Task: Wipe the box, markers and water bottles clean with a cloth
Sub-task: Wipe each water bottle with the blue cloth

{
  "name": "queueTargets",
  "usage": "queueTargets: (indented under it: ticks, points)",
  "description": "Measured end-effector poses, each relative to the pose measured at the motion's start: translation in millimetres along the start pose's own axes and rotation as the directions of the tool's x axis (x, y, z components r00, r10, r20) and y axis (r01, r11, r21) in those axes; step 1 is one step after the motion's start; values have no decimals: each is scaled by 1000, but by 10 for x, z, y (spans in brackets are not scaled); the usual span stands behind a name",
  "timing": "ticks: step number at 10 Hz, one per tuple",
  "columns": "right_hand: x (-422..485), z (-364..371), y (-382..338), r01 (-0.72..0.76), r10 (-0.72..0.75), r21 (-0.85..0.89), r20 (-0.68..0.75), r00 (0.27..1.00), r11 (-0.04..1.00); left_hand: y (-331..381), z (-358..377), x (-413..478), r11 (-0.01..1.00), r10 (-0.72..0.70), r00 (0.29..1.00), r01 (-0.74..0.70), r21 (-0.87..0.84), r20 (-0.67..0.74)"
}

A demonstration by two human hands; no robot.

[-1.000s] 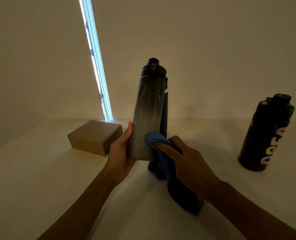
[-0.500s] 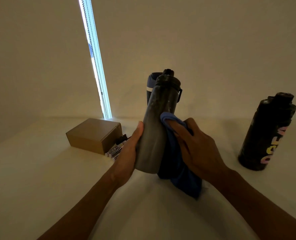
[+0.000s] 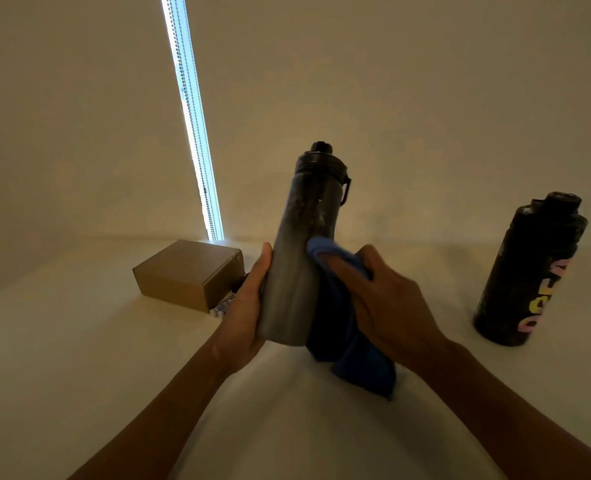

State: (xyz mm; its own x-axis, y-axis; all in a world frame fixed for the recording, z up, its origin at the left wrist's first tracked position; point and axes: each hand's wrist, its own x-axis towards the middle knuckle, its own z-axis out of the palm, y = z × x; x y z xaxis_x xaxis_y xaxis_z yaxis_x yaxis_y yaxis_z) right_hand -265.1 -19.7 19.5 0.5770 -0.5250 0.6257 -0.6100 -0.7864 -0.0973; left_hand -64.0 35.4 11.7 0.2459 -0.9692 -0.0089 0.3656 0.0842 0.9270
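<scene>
While my left hand (image 3: 247, 313) grips the lower half of the grey water bottle (image 3: 304, 258), thumb laid up its left side and the other fingers hidden behind it, the bottle leans slightly to the right above the table (image 3: 79, 358). The fingers of my right hand (image 3: 394, 306) are pressed together, pushing the blue cloth (image 3: 352, 362) against the bottle's right side; the rest of the cloth hangs below. Just behind my left hand sits a cardboard box (image 3: 190, 275), with markers (image 3: 222, 307) beside it, mostly blocked by my hand, so I cannot count them. Well apart on the right stands a black bottle (image 3: 526, 271) with coloured letters. Two bottles, one box, one cloth.
</scene>
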Motion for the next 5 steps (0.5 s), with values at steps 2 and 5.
queueTargets:
  ticks: [2, 5]
  points:
    - [32, -226, 218, -178, 182, 37, -189, 965, 983, -100, 49, -32, 993, -107, 983, 98, 69, 147]
    - [-137, -84, 18, -10, 13, 83, -36, 999, 997, -53, 9, 0, 995, -75, 992, 68, 70, 105]
